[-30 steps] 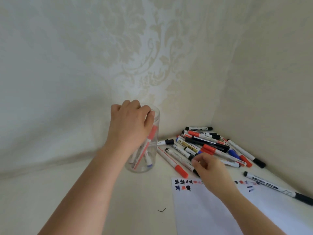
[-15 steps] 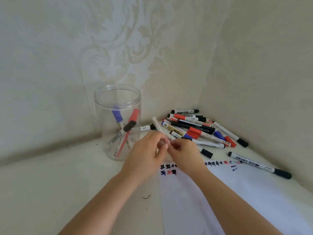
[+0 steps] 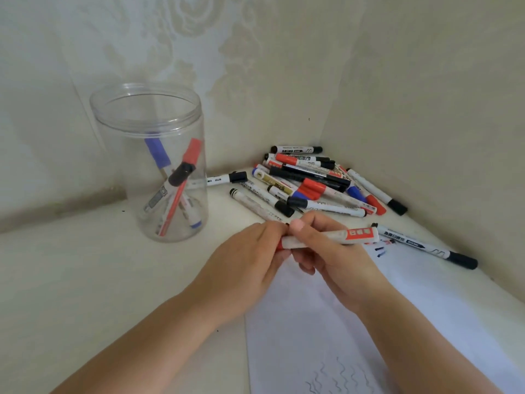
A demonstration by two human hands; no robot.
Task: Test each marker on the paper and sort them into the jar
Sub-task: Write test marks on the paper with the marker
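Both hands meet at the centre of the frame over the top edge of the paper [image 3: 341,322], which lies flat on the desk [image 3: 85,280] at lower right. The right hand [image 3: 338,260] grips the white barrel of a red marker [image 3: 332,237], held roughly level with its labelled end pointing right. The left hand [image 3: 250,263] pinches the marker's other end, where a sliver of red shows between the fingers; in my judgement this is the cap, and the two-handed hold suits pulling it off before testing, though whether it is coming off or going on cannot be told. The marker sits directly above the paper, placing it conveniently for a test stroke. The paper carries small marks near its top edge and wavy lines at the bottom of the frame. The clear jar [image 3: 170,223] stands upright and uncovered at upper left, well apart from the hands, holding a few markers that lean against its wall. The pile of markers [image 3: 309,180] lies in the corner at upper right, just beyond the hands, presumably awaiting testing. A single black-capped marker [image 3: 426,245] rests apart at the right, along the paper's upper edge. By the small number in the jar, most of the task appears to remain.
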